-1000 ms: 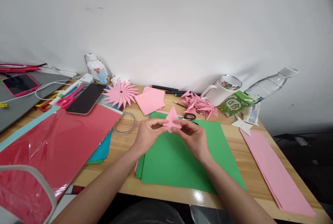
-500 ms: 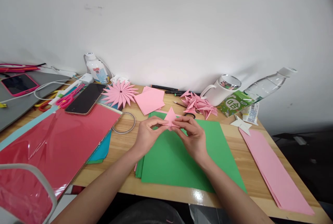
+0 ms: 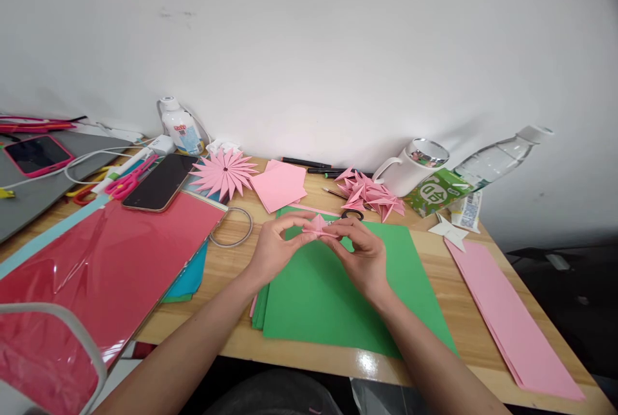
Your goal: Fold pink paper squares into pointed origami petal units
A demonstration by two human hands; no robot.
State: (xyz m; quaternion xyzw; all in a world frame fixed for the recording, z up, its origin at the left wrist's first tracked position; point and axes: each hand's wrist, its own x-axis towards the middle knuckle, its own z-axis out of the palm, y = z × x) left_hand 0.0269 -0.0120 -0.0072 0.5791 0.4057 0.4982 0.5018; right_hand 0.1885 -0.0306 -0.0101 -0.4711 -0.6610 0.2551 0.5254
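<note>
A small piece of folded pink paper [image 3: 319,224] is pinched between both hands above a stack of green paper [image 3: 338,293]. My left hand [image 3: 277,244] grips its left side with thumb and forefinger. On the right side, my right hand [image 3: 361,251] holds it between thumb and fingers. The paper's top is a short peak, with a flat creased edge facing me; fingertips cover its ends. Just behind my right hand lie black-handled scissors [image 3: 353,214], partly hidden. A heap of folded pink pieces [image 3: 369,195] sits farther back.
A pink paper pinwheel [image 3: 225,174] and pink squares [image 3: 279,184] lie at the back. To the left are a phone [image 3: 161,183], pink scissors [image 3: 130,180] and a red paper pack [image 3: 120,254]. A white mug [image 3: 410,167], a leaning bottle [image 3: 502,157] and pink strips [image 3: 512,318] stand or lie right.
The pink paper's tall point has dropped to a low peak, and its near edge now shows as a narrow fold. Both hands stay almost in place, the right shifted slightly outward.
</note>
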